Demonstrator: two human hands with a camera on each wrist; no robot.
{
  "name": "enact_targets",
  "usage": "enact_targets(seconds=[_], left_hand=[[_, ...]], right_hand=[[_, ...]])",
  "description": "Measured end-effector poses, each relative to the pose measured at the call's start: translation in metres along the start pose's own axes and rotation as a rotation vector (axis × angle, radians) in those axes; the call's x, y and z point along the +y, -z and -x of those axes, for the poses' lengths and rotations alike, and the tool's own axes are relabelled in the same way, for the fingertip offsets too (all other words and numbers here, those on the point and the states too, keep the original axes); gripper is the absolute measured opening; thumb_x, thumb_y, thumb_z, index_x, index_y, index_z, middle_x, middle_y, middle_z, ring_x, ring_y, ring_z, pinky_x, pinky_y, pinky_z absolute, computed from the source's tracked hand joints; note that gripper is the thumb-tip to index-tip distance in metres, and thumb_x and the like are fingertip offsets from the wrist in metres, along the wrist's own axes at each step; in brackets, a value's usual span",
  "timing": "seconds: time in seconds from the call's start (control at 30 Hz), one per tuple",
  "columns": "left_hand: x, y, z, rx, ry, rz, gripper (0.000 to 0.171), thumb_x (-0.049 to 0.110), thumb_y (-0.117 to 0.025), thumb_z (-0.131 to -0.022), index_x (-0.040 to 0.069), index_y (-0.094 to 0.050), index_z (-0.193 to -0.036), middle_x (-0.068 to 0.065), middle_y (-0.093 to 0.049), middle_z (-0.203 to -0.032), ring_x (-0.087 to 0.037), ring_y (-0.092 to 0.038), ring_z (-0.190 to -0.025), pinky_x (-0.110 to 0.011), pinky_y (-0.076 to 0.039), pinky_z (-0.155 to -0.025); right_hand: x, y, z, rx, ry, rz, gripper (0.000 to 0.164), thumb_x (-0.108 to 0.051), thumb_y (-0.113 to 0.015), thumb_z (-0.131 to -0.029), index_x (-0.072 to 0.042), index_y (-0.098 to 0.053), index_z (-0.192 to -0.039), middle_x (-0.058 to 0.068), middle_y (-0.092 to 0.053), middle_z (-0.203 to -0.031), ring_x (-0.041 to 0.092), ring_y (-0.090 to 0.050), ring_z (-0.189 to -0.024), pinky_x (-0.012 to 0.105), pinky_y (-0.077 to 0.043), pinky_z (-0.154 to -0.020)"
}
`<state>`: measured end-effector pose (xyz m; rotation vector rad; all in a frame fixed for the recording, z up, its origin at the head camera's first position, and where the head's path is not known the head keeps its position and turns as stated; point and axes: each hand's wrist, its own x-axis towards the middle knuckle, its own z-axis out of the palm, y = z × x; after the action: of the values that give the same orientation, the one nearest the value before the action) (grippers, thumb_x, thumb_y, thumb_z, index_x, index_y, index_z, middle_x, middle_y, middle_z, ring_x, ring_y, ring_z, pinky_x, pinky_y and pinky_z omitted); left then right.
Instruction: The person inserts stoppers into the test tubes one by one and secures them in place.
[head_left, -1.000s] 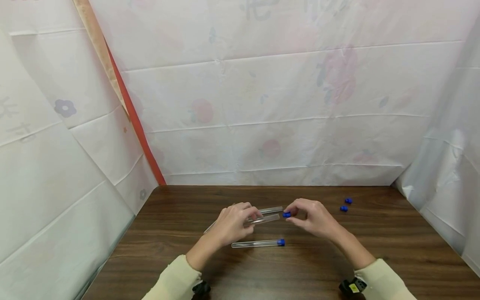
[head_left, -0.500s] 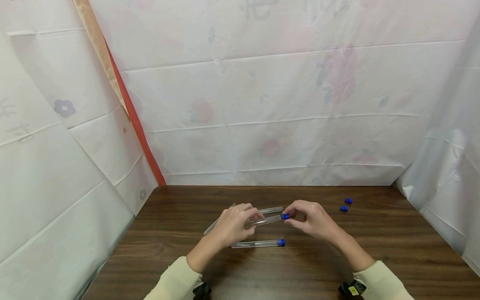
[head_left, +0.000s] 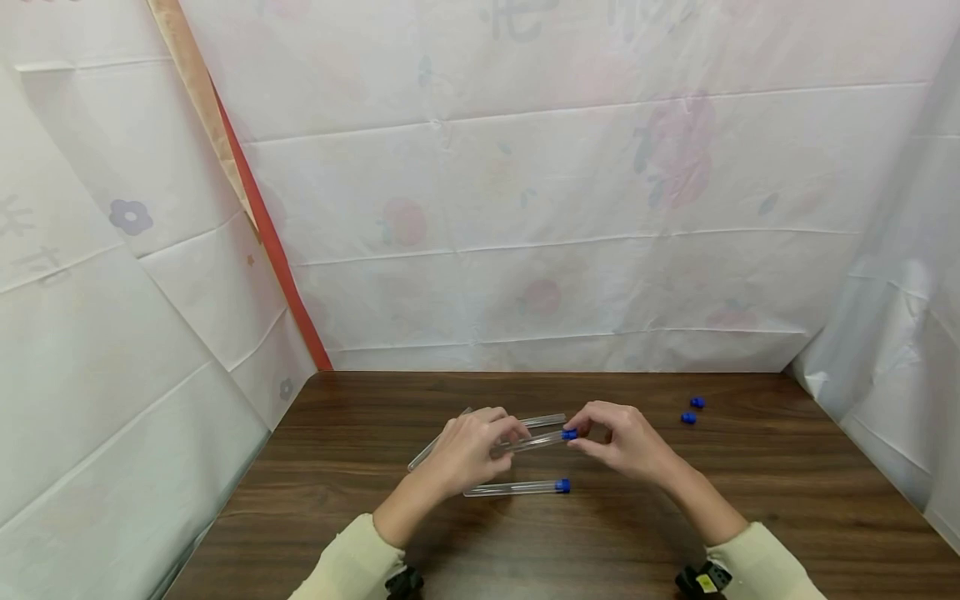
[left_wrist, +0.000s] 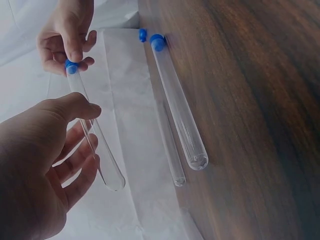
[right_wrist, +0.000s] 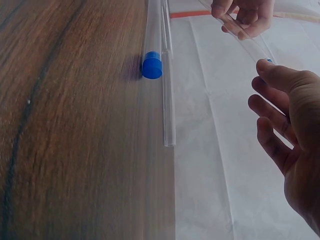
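Note:
My left hand (head_left: 467, 448) pinches a clear test tube (head_left: 537, 442) between thumb and fingers, above the table. A blue cap (left_wrist: 72, 66) sits at the tube's mouth, its narrower plug showing inside the glass. My right hand (head_left: 626, 440) grips that cap with thumb and fingertips; in the right wrist view the thumb covers most of it. Nearer to me, a second test tube (head_left: 513, 488) with a blue cap lies on the table. Behind my left hand lie two uncapped tubes, one pointing right (head_left: 546, 421) and one slanting (head_left: 424, 454), each partly hidden by the hand.
Two loose blue caps, one farther back (head_left: 697, 402) and one just in front of it (head_left: 688, 417), lie at the right rear of the dark wooden table (head_left: 810, 500). White patterned sheeting (head_left: 555, 208) hangs behind the table and along both sides.
My right hand has brought the blue cap slightly left and down onto the mouth of the held tube, where a gap showed before. The left hand has barely moved.

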<state>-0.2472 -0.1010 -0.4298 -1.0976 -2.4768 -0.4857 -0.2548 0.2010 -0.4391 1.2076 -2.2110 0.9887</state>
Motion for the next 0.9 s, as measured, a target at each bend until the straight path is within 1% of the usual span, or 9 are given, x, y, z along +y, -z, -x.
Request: enact_targets(seconds=[0.17, 0.3, 0.43, 0.57, 0.9], left_hand=[[0.0016, 0.0007, 0.0008, 0.020, -0.015, 0.007, 0.031, 0.009, -0.089, -0.087, 0.022, -0.082, -0.114, 0.007, -0.077, -0.102, -0.008, -0.070, -0.087, -0.013, -0.039, -0.064], [0.0033, 0.0011, 0.0011, 0.036, -0.023, 0.019, 0.031, 0.008, -0.089, -0.086, 0.021, -0.083, -0.113, 0.007, -0.077, -0.102, -0.008, -0.070, -0.086, -0.012, -0.039, -0.064], [0.0043, 0.0011, 0.0016, 0.047, -0.033, 0.018, 0.030, 0.009, -0.090, -0.086, 0.021, -0.082, -0.112, 0.006, -0.077, -0.102, -0.008, -0.072, -0.087, -0.011, -0.041, -0.064], [0.0045, 0.0010, 0.0022, 0.059, -0.046, 0.006, 0.028, 0.012, -0.092, -0.088, 0.021, -0.081, -0.112, 0.007, -0.078, -0.103, -0.008, -0.074, -0.088, -0.011, -0.046, -0.067], [0.0054, 0.0026, 0.0033, 0.060, -0.059, 0.036, 0.029, 0.015, -0.093, -0.091, 0.021, -0.081, -0.116, 0.007, -0.079, -0.105, -0.010, -0.077, -0.087, -0.013, -0.051, -0.071]], right_hand=[[-0.0013, 0.0009, -0.0003, -0.001, -0.006, 0.004, 0.033, 0.008, -0.091, -0.085, -0.013, -0.079, -0.107, -0.001, -0.078, -0.092, 0.000, -0.066, -0.079, 0.019, -0.049, -0.053], [-0.0032, 0.0018, -0.0006, 0.002, -0.011, 0.002, 0.033, 0.008, -0.091, -0.085, -0.014, -0.079, -0.106, -0.002, -0.078, -0.092, -0.002, -0.065, -0.081, 0.019, -0.050, -0.054], [-0.0049, 0.0021, -0.0003, 0.013, -0.008, -0.004, 0.033, 0.008, -0.091, -0.085, -0.013, -0.079, -0.106, -0.001, -0.077, -0.091, -0.002, -0.065, -0.080, 0.016, -0.050, -0.056], [-0.0054, 0.0013, 0.0003, 0.024, -0.005, -0.019, 0.033, 0.009, -0.090, -0.086, -0.013, -0.079, -0.107, -0.001, -0.077, -0.091, 0.000, -0.065, -0.079, 0.013, -0.050, -0.056], [-0.0075, -0.0014, 0.0005, 0.052, -0.002, -0.039, 0.034, 0.011, -0.089, -0.085, -0.013, -0.080, -0.106, 0.001, -0.077, -0.090, 0.003, -0.066, -0.078, 0.014, -0.050, -0.056]])
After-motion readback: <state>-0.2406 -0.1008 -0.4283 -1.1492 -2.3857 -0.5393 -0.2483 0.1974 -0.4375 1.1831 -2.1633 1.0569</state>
